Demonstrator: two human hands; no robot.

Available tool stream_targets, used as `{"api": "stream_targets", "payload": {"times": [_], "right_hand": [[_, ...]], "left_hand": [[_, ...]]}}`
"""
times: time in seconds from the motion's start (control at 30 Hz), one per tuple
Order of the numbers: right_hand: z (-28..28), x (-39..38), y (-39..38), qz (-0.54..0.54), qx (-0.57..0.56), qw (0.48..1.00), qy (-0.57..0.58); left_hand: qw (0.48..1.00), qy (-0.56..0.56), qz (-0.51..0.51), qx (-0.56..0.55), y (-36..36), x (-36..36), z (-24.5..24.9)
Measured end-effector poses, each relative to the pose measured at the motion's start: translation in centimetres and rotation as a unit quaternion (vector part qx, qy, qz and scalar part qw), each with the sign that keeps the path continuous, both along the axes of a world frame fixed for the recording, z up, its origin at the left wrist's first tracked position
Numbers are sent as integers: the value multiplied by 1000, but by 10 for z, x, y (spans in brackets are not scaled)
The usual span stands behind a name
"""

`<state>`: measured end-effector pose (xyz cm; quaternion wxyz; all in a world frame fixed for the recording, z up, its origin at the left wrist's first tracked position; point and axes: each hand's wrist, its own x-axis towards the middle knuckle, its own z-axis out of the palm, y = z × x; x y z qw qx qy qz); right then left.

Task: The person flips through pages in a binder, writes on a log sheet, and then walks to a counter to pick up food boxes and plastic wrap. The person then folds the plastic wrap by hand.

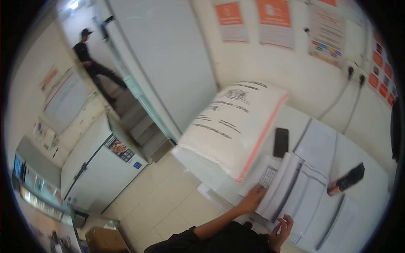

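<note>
A stack of large white pages [304, 190], perhaps an open file or ledger, lies on the white table in front of me. Its left part is lifted into a curl, and my left hand [254, 199] grips that curled edge, with some fingertips hidden. Under the curl, a white sheet with printed lines [268, 175] shows. My right hand [283, 229] is raised over the near edge of the pages, fingers loosely bent and apart, holding nothing. A black phone [281, 142] lies just beyond the printed sheet.
A big white sack with a red edge stripe [236, 126] lies on the table [371, 168]. A dark bottle or tube [348, 179] stands right of the pages. At left are a chest freezer [101, 168], a cardboard box [103, 239], and a person [95, 63] by steps beyond a doorway.
</note>
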<state>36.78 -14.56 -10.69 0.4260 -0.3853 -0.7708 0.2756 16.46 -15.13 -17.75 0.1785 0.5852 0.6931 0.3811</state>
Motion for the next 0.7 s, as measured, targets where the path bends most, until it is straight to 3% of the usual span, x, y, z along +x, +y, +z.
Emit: {"api": "stream_targets", "payload": {"times": [0.17, 0.23, 0.27, 0.33, 0.4, 0.47, 0.53, 0.6, 0.63, 0.7], "right_hand": [[-36, -4, 20, 46, 22, 999, 13], [-24, -7, 21, 81, 82, 993, -11], [-18, -11, 19, 79, 83, 993, -13], [-1, -10, 15, 71, 10, 996, -44], [-14, -7, 18, 65, -99, 993, 13], [-10, -6, 22, 82, -269, 960, 0], [8, 2, 26, 159, -467, 863, 106], [44, 5, 27, 144, -494, 828, 221], [43, 13, 27, 87, -490, 833, 243], [26, 34, 25, 34, -528, 764, 370]], "left_hand": [[994, 87, 60, 28, 1, 22, 8], [988, -46, 117, -85, -2, 24, 30], [989, -48, 115, -84, -5, 19, 27], [988, -60, 127, -68, -12, 12, 23], [966, -195, 167, -3, -19, 10, 37], [963, -237, 115, -54, -25, 15, 80], [956, -282, 38, -66, -24, 37, 111], [953, -254, -87, -138, -14, 62, 125], [945, -246, -152, -156, -8, 75, 124], [937, -236, -196, -167, 1, 106, 141]]}}
